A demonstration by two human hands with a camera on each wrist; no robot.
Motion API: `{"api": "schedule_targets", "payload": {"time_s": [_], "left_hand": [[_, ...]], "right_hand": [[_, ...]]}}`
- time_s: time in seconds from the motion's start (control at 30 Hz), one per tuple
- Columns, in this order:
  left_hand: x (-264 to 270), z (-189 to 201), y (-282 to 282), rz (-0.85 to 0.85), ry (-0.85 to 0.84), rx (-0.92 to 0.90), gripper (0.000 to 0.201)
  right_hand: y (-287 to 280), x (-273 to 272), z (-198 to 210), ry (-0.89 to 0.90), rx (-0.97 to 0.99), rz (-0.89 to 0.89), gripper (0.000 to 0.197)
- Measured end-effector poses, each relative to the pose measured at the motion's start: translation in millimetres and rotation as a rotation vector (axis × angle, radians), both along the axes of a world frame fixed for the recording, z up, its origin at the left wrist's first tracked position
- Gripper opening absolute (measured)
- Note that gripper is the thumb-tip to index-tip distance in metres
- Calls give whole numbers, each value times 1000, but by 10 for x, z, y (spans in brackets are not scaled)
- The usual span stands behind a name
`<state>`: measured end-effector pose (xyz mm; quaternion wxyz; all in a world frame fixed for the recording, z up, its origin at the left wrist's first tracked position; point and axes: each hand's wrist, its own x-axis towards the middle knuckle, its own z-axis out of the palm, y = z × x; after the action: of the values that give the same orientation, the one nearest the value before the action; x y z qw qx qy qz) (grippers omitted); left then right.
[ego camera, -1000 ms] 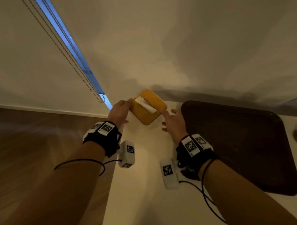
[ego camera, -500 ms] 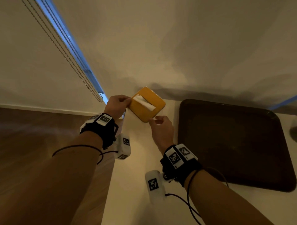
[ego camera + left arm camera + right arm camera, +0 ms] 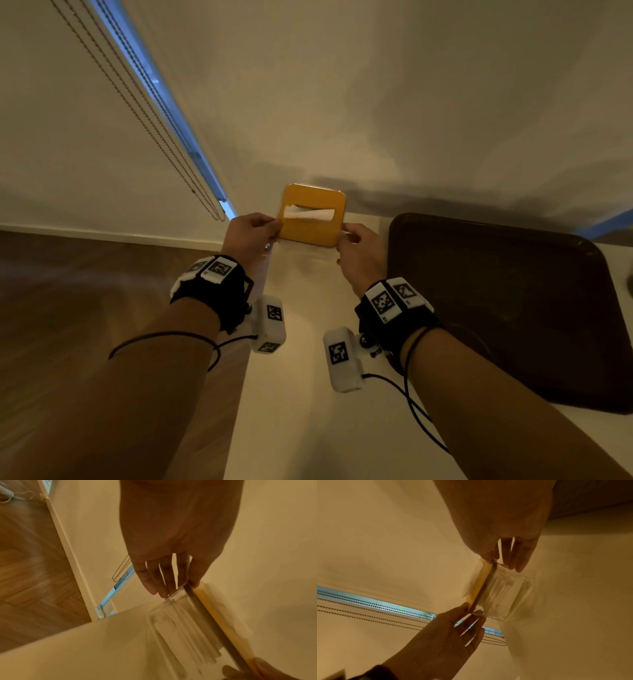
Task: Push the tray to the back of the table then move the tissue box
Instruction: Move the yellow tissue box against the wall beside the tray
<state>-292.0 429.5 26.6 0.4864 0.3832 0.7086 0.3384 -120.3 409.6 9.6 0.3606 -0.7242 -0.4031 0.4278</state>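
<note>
The tissue box (image 3: 311,216) has an orange lid, a clear body and a white tissue poking from its slot. It sits at the table's far left corner by the wall, lid tilted toward me. My left hand (image 3: 270,229) pinches its left edge and my right hand (image 3: 346,234) pinches its right edge. In the left wrist view the left hand's fingers (image 3: 163,582) lie against the tissue box (image 3: 188,622). The right wrist view shows both hands on the tissue box (image 3: 498,593). The dark brown tray (image 3: 513,308) lies on the right, against the wall.
The white table (image 3: 301,394) ends at its left edge just beside my left wrist, with wood floor (image 3: 68,291) below. Bead chains (image 3: 191,178) of a blind hang at the left wall. A pale wall stands directly behind the box and tray.
The box has turned from a diamond angle to square with me. My right hand moved from beside the tray onto the box's right edge. Both hands now pinch it.
</note>
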Motion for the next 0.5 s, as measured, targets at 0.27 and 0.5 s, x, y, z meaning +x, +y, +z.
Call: {"api": "schedule_targets", "payload": {"time_s": [0.27, 0.5], "left_hand": [[20, 25, -1, 16, -68, -31, 8], [28, 16, 39, 12, -28, -36, 8]], "right_hand": [[103, 24, -9, -17, -5, 46, 33], [161, 58, -2, -32, 11, 59, 31]]}}
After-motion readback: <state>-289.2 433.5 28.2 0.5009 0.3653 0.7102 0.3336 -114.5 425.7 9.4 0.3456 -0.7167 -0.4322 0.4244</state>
